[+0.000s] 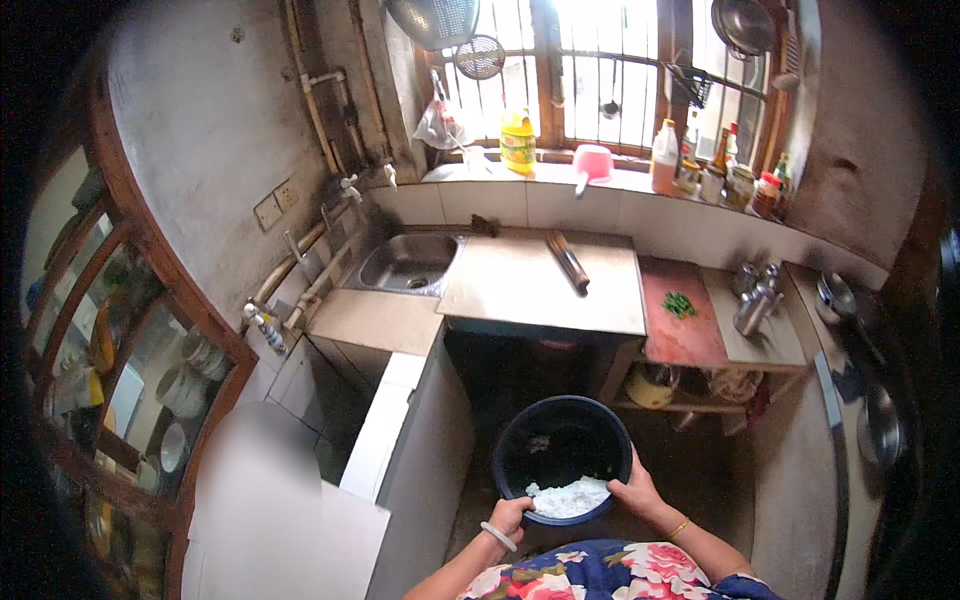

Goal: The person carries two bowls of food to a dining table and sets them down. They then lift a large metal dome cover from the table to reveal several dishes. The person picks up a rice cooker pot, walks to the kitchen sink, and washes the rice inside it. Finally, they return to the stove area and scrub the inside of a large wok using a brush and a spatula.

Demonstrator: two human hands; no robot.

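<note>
A dark round basin (562, 435) is held at waist height in front of the person's flowered clothing. White, clumpy, powdery stuff (570, 498) lies inside it along the near side. My left hand (511, 517), with a pale bangle at the wrist, grips the near left rim. At the right rim, my right hand (637, 487) holds on with its thumb over the edge; a thin gold-coloured bracelet circles that wrist. The fingers beneath the basin are hidden from view.
Ahead stands a counter with a steel sink (411, 262) and a dark stick-like object (568, 262). Chopped greens (679, 304) lie on a reddish board (686, 341). A low white partition (382, 427) is at left, a pan (881, 427) at right. Bottles (664, 157) line the windowsill.
</note>
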